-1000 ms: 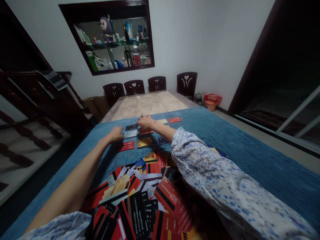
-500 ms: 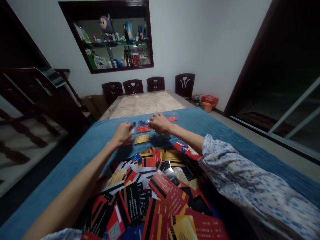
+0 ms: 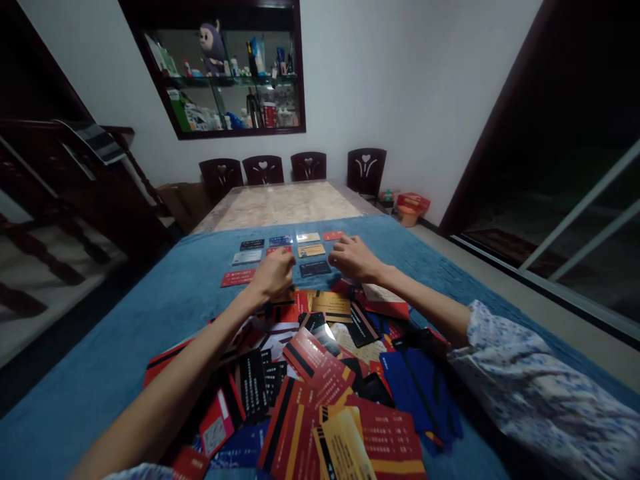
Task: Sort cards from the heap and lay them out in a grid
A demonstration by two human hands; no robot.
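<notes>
Bank-style cards lie in rough rows on the blue cloth. My left hand (image 3: 274,272) hovers over the middle of these rows with curled fingers, partly covering a red card (image 3: 279,251). To its left are a red card (image 3: 237,277) and a silver card (image 3: 247,257). Fingers bent together, my right hand (image 3: 354,259) is at the right end, beside a dark card (image 3: 315,268) and a gold card (image 3: 311,250). Whether either hand pinches a card is hidden. A heaped pile of mixed cards (image 3: 320,373) spreads below both forearms.
The blue cloth (image 3: 115,320) covers the near part of a long table, whose bare marbled top (image 3: 290,203) shows beyond. Dark chairs (image 3: 367,172) stand at the far end. A wall shelf (image 3: 235,80) holds bottles and a plush toy.
My left hand has moved right, away from the left-hand cards, uncovering the red and silver ones. My right hand has shifted right, exposing the gold card. The view has shifted slightly.
</notes>
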